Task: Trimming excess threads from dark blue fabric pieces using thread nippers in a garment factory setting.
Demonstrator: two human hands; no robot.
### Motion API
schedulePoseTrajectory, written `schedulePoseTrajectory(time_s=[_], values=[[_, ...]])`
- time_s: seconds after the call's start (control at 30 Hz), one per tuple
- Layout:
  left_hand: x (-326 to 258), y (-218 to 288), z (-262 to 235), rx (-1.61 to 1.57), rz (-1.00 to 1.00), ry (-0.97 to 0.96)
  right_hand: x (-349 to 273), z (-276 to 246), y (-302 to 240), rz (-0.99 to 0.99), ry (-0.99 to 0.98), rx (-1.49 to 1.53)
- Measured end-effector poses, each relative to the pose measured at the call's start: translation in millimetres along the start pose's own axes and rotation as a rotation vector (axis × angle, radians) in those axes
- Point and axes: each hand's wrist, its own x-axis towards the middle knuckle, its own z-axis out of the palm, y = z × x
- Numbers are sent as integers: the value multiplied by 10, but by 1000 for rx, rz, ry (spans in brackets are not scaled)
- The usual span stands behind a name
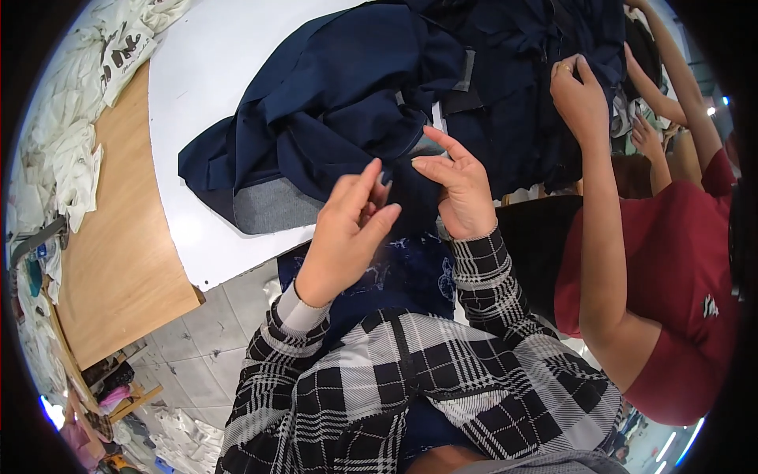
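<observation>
A heap of dark navy cloth (332,87) with a grey underside lies on the white table top in front of me. My left hand (343,233) is raised over its near edge, thumb and forefinger apart, the other fingers partly curled. No held thing shows in it. Beside it, my right hand (462,186) has its thumb and forefinger spread, and a grey-blue bit of cloth (426,145) shows between them. That cloth seems to lie behind the fingers rather than in them. The right hand's other fingers are mostly hidden.
The white table top (205,261) meets a wooden board (118,261) at left, with white garments (71,150) piled beyond. At right, a co-worker in a dark red shirt (655,276) raises a hand (580,95) by more navy cloth (513,95). Another person's arms show farther back.
</observation>
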Motion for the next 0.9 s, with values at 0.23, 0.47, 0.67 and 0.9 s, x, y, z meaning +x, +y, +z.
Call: schedulePoseTrajectory(time_s=[0.23,0.47,0.67,0.9], values=[[80,28,239,94,1,8,-35,-6,-8,9,23,53],[119,-42,335,88,49,74,-42,-48,20,-2,21,107],[139,-62,366,79,47,81,-38,-77,49,4,15,128],[159,-67,370,72,67,81,-40,-76,31,16,17,165]])
